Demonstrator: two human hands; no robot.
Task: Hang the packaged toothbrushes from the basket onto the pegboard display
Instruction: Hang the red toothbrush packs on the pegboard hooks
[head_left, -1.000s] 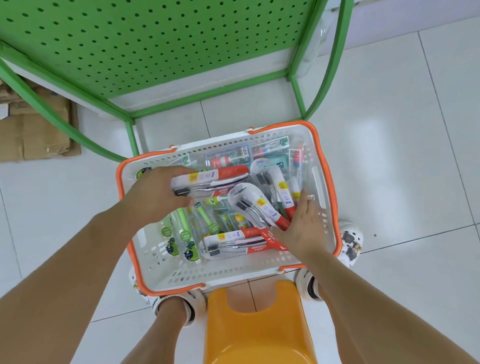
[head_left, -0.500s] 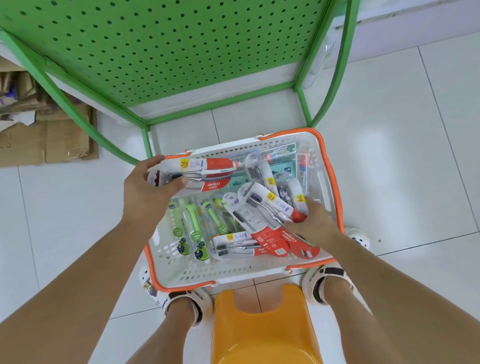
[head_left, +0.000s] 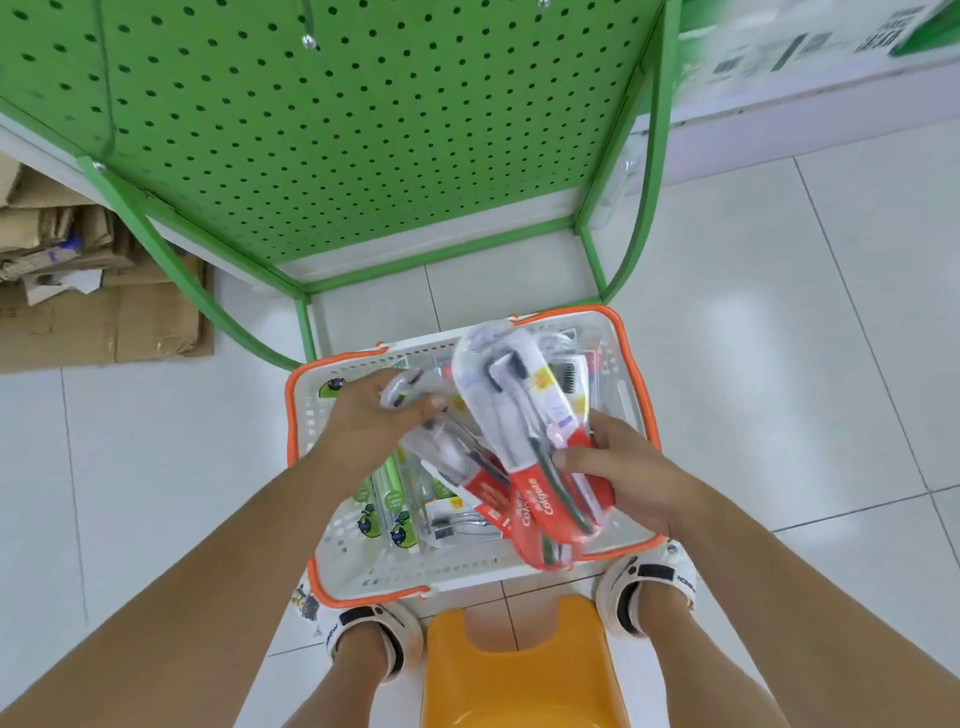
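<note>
A white basket with an orange rim sits on the floor between my feet and the green pegboard display. My right hand grips the red bottom ends of a fanned bunch of packaged toothbrushes, lifted above the basket. My left hand pinches the clear top end of another red-and-white toothbrush pack, which touches that bunch. Green toothbrush packs and another pack lie in the basket below.
A yellow stool is under me between my white shoes. Flattened cardboard boxes lie on the white tile floor at the left. The display's green frame legs stand just behind the basket. A metal peg sticks out of the board.
My right hand has lifted its packs out of the basket and upright. My left hand has brought its pack right, against the bunch. The view has tilted up towards the pegboard.
</note>
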